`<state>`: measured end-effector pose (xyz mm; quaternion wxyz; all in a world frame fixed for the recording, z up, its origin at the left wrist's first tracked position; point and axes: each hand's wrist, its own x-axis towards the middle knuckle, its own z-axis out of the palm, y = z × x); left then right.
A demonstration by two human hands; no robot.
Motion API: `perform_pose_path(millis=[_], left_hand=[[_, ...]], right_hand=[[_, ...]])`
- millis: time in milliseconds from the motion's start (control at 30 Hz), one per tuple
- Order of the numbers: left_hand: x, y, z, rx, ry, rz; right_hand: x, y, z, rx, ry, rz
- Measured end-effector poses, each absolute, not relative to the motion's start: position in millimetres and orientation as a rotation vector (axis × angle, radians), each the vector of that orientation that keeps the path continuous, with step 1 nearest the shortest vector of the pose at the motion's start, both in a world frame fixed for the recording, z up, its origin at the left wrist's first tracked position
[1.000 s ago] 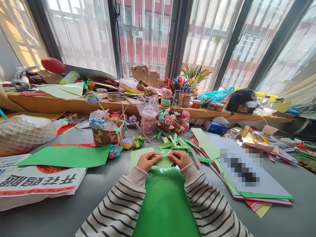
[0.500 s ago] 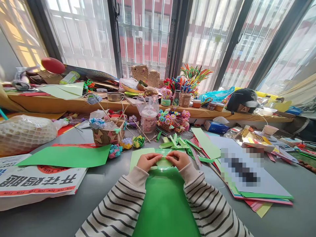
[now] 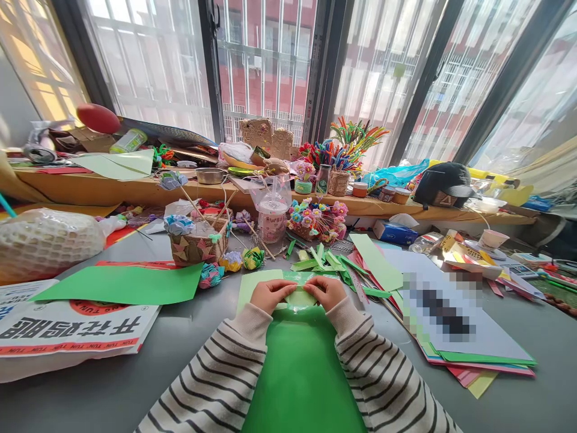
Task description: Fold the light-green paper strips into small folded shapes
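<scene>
Daylight from the tall windows (image 3: 265, 78) falls across a grey table (image 3: 108, 391) whose far side meets a crowded ledge (image 3: 94, 185). Bare tabletop shows in two patches near the person: one between the printed bag (image 3: 76, 346) and the left sleeve (image 3: 211, 373), another between the right sleeve (image 3: 387, 373) and the paper stack (image 3: 487, 328). Down the middle, a glossy green mat (image 3: 304, 373) runs out of view at the bottom. Room is tighter beyond the hands, where cut green strips (image 3: 333, 262), paper flowers (image 3: 231, 261) and a basket (image 3: 187, 249) crowd in. Both forearms reach forward and slant inward, bringing the left hand (image 3: 269, 294) and right hand (image 3: 330, 292) close together, apart by a narrow gap, above the mat's far end. Thumbs and forefingers are pinched, the fingers of each hand holding a light-green paper piece (image 3: 299, 294) between them; its exact folds are too small to tell. Beside the left hand lies a pale green sheet (image 3: 250, 285).
</scene>
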<state>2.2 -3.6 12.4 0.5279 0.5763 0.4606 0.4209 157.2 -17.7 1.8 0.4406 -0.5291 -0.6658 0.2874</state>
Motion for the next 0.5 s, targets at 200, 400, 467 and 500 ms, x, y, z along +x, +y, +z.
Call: perform_pose_path(millis=[200, 400, 467, 500], left_hand=[[1.8, -2.9, 8.4, 1.436, 1.110, 1.020], [2.3, -0.5, 5.9, 1.473, 1.123, 1.017], [2.8, 0.8, 4.3, 1.496, 1.119, 1.020], [3.0, 1.1, 3.4, 1.513, 1.112, 1.024]], right_hand=[[156.2, -17.0, 0.7, -1.298, -1.578, 0.817], [157.0, -17.8, 1.1, -1.312, -1.568, 0.870], [157.9, -18.3, 2.1, -1.318, -1.617, 0.822], [158.0, -18.6, 2.7, -1.312, -1.649, 0.771]])
